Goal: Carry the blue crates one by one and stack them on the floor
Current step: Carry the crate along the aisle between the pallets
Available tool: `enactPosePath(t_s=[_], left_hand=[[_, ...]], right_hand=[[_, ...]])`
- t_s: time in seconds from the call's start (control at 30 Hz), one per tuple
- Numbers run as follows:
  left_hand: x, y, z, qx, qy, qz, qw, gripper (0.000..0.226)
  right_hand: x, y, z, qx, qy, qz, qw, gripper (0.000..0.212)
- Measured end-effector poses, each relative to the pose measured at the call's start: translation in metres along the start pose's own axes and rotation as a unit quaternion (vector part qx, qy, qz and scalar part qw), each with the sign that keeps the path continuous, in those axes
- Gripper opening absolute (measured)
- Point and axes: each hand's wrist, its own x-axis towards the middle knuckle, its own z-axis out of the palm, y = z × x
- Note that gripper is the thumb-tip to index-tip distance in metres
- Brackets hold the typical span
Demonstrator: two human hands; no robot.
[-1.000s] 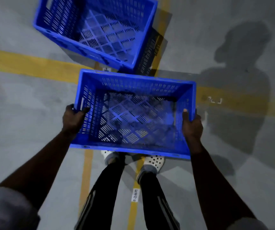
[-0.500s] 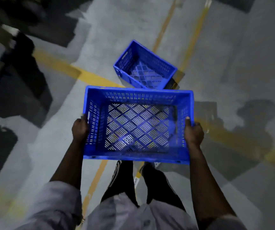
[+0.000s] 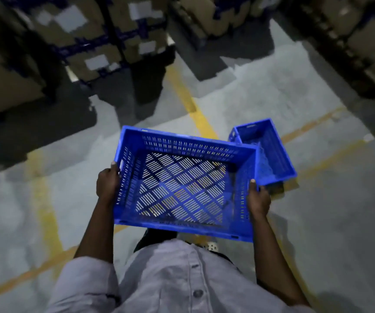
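Above the floor: carried crate (image 3: 183,186) clasped at both ends by left hand (image 3: 107,185) and right hand (image 3: 257,199).
It is best kept level, then squared over the floor crate (image 3: 270,152) before lowering.

The held crate (image 3: 184,184) and the second crate (image 3: 270,152) are moulded in perforated blue plastic with a slight sheen. The floor (image 3: 317,222) is matt, mottled concrete, marked with worn yellow painted lines (image 3: 195,109). The boxes (image 3: 91,41) are cardboard.
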Motion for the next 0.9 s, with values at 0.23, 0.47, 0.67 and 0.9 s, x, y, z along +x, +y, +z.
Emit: enactPosePath(t_s=[0.23, 0.47, 0.67, 0.9], left_hand=[[0.018, -0.09, -0.098, -0.1, 0.115, -0.106, 0.983, 0.082], [0.011, -0.178, -0.187, -0.168, 0.231, -0.179, 0.942, 0.071], [-0.027, -0.251, -0.25, -0.227, 0.328, -0.272, 0.876, 0.07], [-0.098, -0.342, -0.293, -0.266, 0.422, -0.385, 0.777, 0.077]], right_hand=[[-0.018, -0.119, 0.118, -0.077, -0.086, -0.13, 0.985, 0.066], [-0.112, -0.239, 0.227, -0.118, -0.187, -0.279, 0.935, 0.058], [-0.214, -0.302, 0.315, -0.149, -0.246, -0.385, 0.877, 0.063], [-0.365, -0.34, 0.411, -0.177, -0.348, -0.464, 0.795, 0.065]])
